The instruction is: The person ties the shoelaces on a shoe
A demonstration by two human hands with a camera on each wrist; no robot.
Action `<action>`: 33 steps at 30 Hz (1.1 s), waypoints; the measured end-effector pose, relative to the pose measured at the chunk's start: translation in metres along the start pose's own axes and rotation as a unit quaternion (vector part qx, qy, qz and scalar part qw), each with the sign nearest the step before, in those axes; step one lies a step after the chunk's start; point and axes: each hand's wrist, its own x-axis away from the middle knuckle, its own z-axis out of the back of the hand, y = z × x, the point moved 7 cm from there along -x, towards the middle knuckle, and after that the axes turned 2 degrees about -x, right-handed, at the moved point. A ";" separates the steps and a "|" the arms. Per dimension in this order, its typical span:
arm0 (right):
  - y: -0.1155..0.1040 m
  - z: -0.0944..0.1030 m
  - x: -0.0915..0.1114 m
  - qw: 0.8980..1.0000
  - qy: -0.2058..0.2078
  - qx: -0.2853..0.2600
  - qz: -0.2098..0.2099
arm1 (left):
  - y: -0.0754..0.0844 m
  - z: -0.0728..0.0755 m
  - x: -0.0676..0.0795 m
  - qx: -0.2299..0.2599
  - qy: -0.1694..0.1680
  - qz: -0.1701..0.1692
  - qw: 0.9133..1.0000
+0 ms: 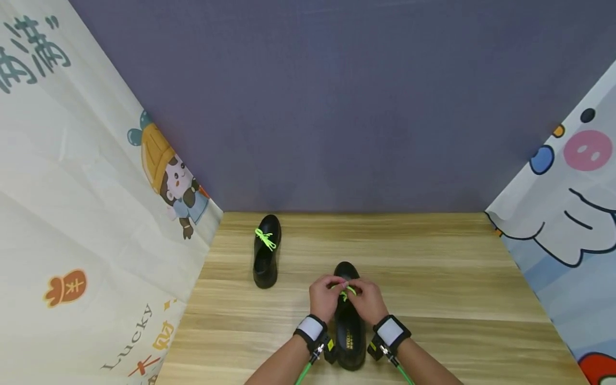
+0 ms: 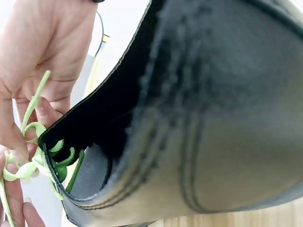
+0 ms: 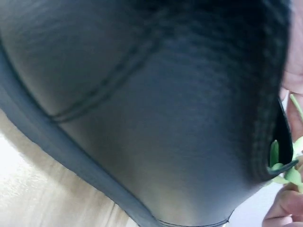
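A black leather shoe [image 1: 350, 321] lies on the wooden surface, toe pointing away from me. Over its throat, my left hand [image 1: 324, 297] and right hand [image 1: 368, 301] meet from either side, both pinching the bright green shoelace [image 1: 352, 290]. The fingertips are close together, so the exact form of the lace there is partly hidden. In the left wrist view the shoe's side [image 2: 227, 123] fills much of the picture, with loops of green lace [image 2: 29, 169] among fingers at the left. The right wrist view shows mostly shoe leather [image 3: 142, 118], with lace [image 3: 292, 176] and fingers at the right edge.
A second black shoe [image 1: 266, 272], its green lace [image 1: 266, 239] tied in a bow, stands farther off to the left. Behind the wooden surface [image 1: 433, 256] rises a grey-blue panel [image 1: 337, 107]. Printed cloths [image 1: 96, 214] flank both sides.
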 end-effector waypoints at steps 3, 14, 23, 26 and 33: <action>0.003 -0.001 0.000 0.999 -0.009 -0.040 -0.015 | 0.000 0.000 -0.001 -0.006 -0.005 0.000 1.000; 0.000 0.000 0.000 0.989 -0.054 -0.139 0.008 | 0.001 -0.001 -0.005 -0.023 -0.012 0.003 1.000; -0.034 0.015 0.007 0.983 -0.077 -0.160 0.052 | -0.002 0.000 -0.005 -0.022 -0.034 0.024 0.999; -0.032 0.013 0.008 0.983 -0.059 -0.149 0.088 | -0.005 -0.001 -0.005 -0.020 -0.043 0.032 0.998; -0.001 0.001 0.006 0.986 -0.005 -0.128 0.109 | -0.007 -0.001 -0.005 -0.004 -0.065 0.061 0.996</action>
